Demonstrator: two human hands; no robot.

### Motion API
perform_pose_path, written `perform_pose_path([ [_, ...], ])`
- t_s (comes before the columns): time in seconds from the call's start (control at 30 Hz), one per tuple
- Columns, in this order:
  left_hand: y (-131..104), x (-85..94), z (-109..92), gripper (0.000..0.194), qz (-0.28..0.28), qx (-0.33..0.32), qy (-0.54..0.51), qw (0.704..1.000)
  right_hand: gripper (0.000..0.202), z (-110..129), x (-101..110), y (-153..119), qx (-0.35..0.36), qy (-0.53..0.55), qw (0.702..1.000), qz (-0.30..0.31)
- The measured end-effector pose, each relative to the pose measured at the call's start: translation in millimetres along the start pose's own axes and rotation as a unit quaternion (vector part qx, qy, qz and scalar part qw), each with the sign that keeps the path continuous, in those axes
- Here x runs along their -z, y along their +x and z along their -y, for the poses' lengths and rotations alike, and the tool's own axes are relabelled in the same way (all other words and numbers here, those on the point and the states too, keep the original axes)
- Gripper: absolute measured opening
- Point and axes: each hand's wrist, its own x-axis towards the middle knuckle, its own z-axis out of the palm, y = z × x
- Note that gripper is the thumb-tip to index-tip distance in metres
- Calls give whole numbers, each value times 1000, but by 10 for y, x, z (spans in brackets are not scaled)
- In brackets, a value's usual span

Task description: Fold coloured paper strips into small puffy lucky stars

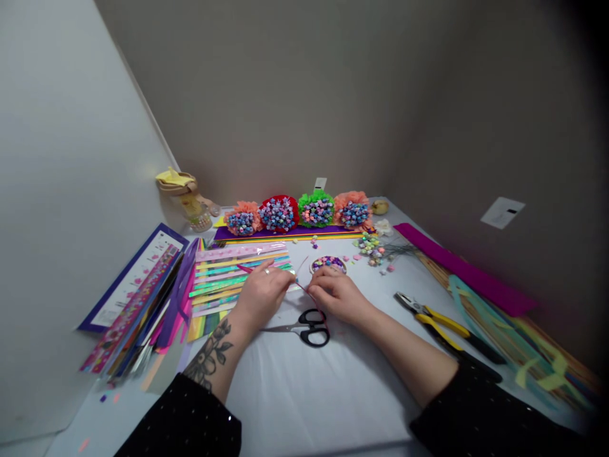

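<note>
A thin dark-pink paper strip [301, 287] stretches between my two hands over the white table. My left hand [265, 291], with a ring on it, pinches the strip, and one end pokes out beyond its knuckles. The fingertips of my right hand [339, 293] are closed on the strip too, and a tail of it hangs down toward the scissors. Black-handled scissors [311, 328] lie just below the hands, blades pointing left. Right behind my right hand is a small round dish [312, 264] of tiny folded paper stars, partly covered by the fingers.
Colourful paper strips [214, 279] lie at left beside a purple-edged pack [137, 279]. Several star-filled crepe bouquets [316, 209] line the back. Loose stars [371, 246], wires [399, 249], yellow-black pliers [442, 327], a magenta sheet [461, 270] and sticks [537, 343] are at right.
</note>
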Motion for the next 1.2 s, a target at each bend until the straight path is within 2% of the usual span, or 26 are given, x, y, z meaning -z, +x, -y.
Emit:
perform_pose_path([
  [0.17,-11,-11,16,11,1,2,-1,1000,18,-19,11,5,-16,72,997,14],
  [0.4,-19,-33,41,13,2,-5,-2,1000,17,-63,3,16,-49,110,992,30],
  [0.73,-15,-31,28,14,-10,-17,-2,1000,15,-58,-25,10,-53,98,993,31],
  [1.0,-21,-19,43,14,1,-14,-9,1000,19,-21,-28,14,-20,67,998,9],
  [1.2,-16,-9,26,17,2,-18,-15,1000,19,-76,-17,14,-31,117,992,45],
])
